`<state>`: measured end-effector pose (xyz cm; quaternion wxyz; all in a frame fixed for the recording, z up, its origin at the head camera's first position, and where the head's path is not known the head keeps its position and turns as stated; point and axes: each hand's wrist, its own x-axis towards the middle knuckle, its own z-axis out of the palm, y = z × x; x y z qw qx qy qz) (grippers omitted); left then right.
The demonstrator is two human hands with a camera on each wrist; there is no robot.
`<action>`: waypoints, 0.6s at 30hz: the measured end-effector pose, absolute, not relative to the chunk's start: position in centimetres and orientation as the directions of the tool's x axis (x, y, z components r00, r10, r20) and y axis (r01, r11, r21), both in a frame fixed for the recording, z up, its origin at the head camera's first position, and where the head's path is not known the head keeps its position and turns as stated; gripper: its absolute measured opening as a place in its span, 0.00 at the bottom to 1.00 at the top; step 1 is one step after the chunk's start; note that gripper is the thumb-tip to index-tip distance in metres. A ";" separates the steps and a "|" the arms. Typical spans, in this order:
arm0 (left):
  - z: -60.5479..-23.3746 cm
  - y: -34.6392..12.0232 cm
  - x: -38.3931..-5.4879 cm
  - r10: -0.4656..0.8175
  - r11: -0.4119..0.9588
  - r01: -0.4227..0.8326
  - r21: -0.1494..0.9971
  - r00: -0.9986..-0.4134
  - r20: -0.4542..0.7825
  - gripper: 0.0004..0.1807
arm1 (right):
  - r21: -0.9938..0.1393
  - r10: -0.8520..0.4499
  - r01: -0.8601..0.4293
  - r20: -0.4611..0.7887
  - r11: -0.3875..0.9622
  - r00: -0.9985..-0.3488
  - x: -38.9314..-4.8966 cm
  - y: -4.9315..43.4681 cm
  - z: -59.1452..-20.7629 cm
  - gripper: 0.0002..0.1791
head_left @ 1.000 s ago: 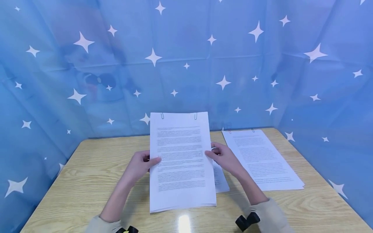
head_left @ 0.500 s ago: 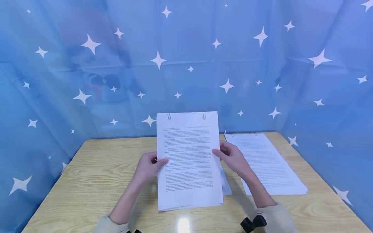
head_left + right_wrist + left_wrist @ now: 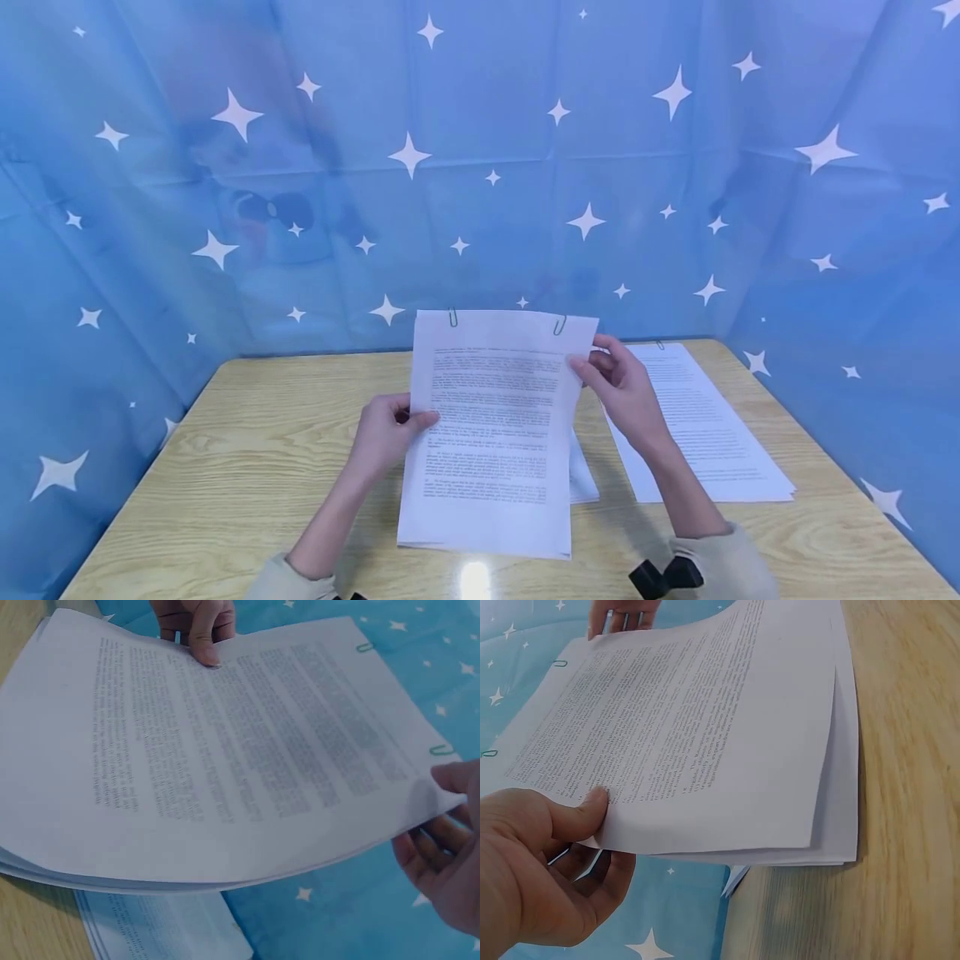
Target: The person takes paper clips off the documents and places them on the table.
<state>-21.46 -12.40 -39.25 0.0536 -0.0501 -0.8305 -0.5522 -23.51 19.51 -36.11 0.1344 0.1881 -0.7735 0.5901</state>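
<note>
A stack of printed paper sheets (image 3: 491, 433) is held up above the table, with two green paper clips along its top edge; the right-hand clip (image 3: 559, 325) sits near the upper right corner. My left hand (image 3: 386, 433) pinches the left edge at about mid-height, thumb on the front. Higher up, my right hand (image 3: 626, 392) grips the right edge close to that corner, its thumb (image 3: 454, 778) on the printed side. In the left wrist view the lower corners of the sheets (image 3: 821, 787) fan slightly apart.
A second clipped stack of printed paper (image 3: 708, 442) lies on the right of the wooden table (image 3: 247, 450), partly behind my right hand. Another sheet (image 3: 582, 479) shows from behind the held stack. A blue curtain with white stars (image 3: 480, 233) hangs around the table.
My right hand has slid up the right edge toward the top corner. The held stack has turned slightly clockwise and its top has lowered. My left hand keeps its grip.
</note>
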 end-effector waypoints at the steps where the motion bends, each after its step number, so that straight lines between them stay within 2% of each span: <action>1: -39.3 -12.4 -21.4 0.029 0.391 0.151 0.908 -0.988 0.152 0.05 | -0.856 -0.121 -0.463 0.447 0.228 -0.886 -23.4 19.5 -36.0 0.20; 7: -39.5 -12.2 -21.3 0.052 0.412 0.191 0.891 -0.981 0.187 0.04 | -0.836 -0.075 -0.507 0.503 0.211 -0.861 -22.8 19.2 -35.3 0.16; 18: -39.5 -12.1 -21.2 0.079 0.439 0.188 0.879 -0.982 0.171 0.07 | -0.779 0.012 -0.571 0.594 0.257 -0.805 -22.4 18.7 -34.9 0.07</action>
